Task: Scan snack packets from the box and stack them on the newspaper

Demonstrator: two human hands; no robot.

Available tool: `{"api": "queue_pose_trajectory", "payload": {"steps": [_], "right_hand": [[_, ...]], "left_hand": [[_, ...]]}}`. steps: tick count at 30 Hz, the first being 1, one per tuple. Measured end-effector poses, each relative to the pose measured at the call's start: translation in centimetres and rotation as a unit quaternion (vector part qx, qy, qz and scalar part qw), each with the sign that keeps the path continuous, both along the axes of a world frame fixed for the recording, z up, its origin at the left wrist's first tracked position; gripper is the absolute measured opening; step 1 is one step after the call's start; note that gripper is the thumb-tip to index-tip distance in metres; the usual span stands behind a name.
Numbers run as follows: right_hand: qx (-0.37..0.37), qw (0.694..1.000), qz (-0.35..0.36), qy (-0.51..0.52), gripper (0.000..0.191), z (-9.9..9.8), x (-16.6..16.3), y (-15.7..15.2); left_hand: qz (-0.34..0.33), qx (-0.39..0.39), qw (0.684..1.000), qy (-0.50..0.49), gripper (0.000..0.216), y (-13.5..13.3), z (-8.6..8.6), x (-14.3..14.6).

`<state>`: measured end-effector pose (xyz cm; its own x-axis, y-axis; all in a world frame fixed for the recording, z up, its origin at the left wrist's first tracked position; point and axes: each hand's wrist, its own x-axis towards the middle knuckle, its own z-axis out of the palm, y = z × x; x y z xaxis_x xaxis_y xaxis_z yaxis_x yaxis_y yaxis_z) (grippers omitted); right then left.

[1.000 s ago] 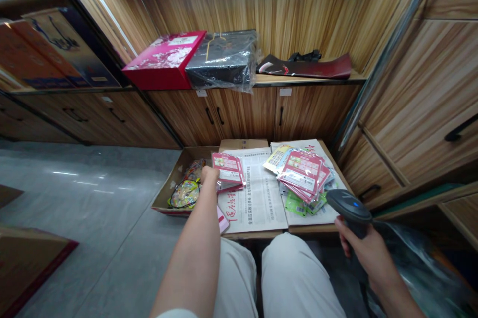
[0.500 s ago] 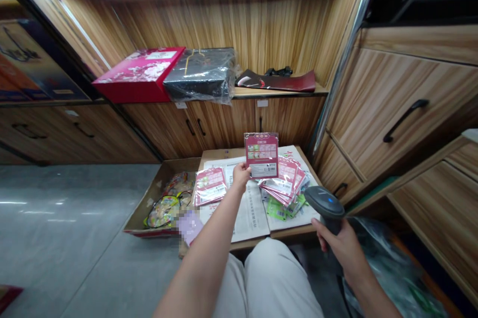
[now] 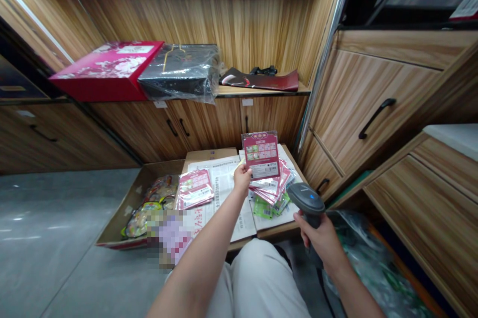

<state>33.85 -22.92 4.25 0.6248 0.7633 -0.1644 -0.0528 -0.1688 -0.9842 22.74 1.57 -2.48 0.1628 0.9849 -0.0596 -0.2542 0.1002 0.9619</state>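
Observation:
My left hand (image 3: 242,178) pinches the lower left edge of a flat red packet (image 3: 260,151), held upright with its printed, barcoded side facing me. In my right hand (image 3: 317,233) is a dark grey barcode scanner (image 3: 306,199), its head pointed toward the packets and a blue light showing on top. Just behind and below the held packet lies a fanned pile of similar red packets (image 3: 267,189). Green packets (image 3: 263,208) peek out from under that pile. Farther left, a neater stack of red packets (image 3: 194,188) rests on newspaper (image 3: 222,186).
An open cardboard box (image 3: 112,223) with bagged goods stands on the floor at the left. On the shelf sit a pink gift box (image 3: 108,69), a plastic-wrapped black box (image 3: 179,71) and a dark red folded sheet (image 3: 276,82). Clear plastic wrapping (image 3: 373,263) lies at the right.
The view has turned to the right, so the shelf and boxes sit farther left. My left hand still holds the red packet; the scanner remains in my right hand, a little nearer the packet.

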Motion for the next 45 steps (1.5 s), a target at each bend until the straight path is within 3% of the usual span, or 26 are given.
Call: {"api": "queue_pose_trajectory", "payload": {"steps": [12,18,23,27,31,35,38,41,45], "right_hand": [[-0.006,1.000,-0.020,0.001,0.048,-0.3,-0.1,0.7],[-0.007,0.999,-0.025,0.021,0.050,0.2,0.8,0.2],[-0.017,0.999,-0.012,0.030,0.051,0.1,1.9,-0.2],[-0.017,0.999,-0.015,0.034,0.052,-0.2,2.2,-0.4],[-0.024,0.999,-0.018,0.038,0.054,-0.5,2.2,-0.5],[-0.027,0.999,-0.015,0.045,0.053,-0.5,2.1,-0.4],[-0.033,0.998,-0.015,0.044,0.053,-0.5,1.8,-0.4],[-0.031,0.999,-0.015,0.041,0.053,-0.4,1.7,-0.4],[-0.027,0.999,-0.020,0.038,0.053,-0.3,1.5,-0.4]], "left_hand": [[-0.003,0.001,1.000,-0.012,0.021,-0.5,0.2,0.2],[0.029,-0.052,0.998,-0.004,0.031,-0.4,1.0,-0.4],[0.012,-0.073,0.993,0.088,0.034,-0.3,0.2,-1.1],[0.028,-0.040,0.974,0.220,0.028,-0.3,-0.4,-1.4],[0.020,0.020,0.918,0.395,0.033,-0.9,0.5,-1.3],[-0.076,0.128,0.785,0.602,0.041,-2.5,1.8,-0.8],[-0.186,0.192,0.713,0.648,0.040,-3.7,2.2,-0.3],[-0.245,0.227,0.688,0.644,0.047,-4.6,2.0,0.1],[-0.263,0.255,0.685,0.630,0.053,-5.2,1.6,0.7]]}}
